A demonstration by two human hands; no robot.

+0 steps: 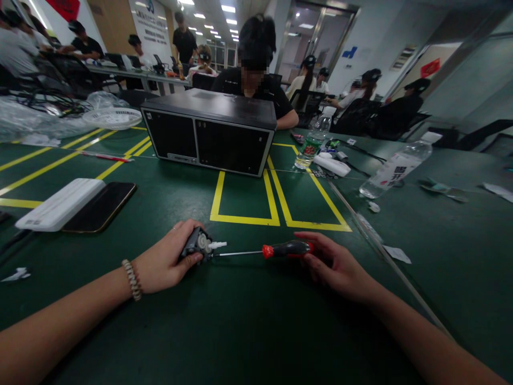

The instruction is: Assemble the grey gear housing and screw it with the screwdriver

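Note:
My left hand is closed around a small dark mechanical part, which has a pale round wheel and a white shaft sticking out to the right. Between the fingers and thumb of my right hand is the black and red handle of a screwdriver. Its thin metal shank lies nearly level, pointing left, and the tip meets the lower right side of the dark part. Whether the tip sits in a screw is too small to tell. Both hands are low over the green table.
A large black metal case stands ahead, with a person behind it. At left lie a white power bank and a phone. Two water bottles and small items stand at right. Yellow tape marks the tabletop.

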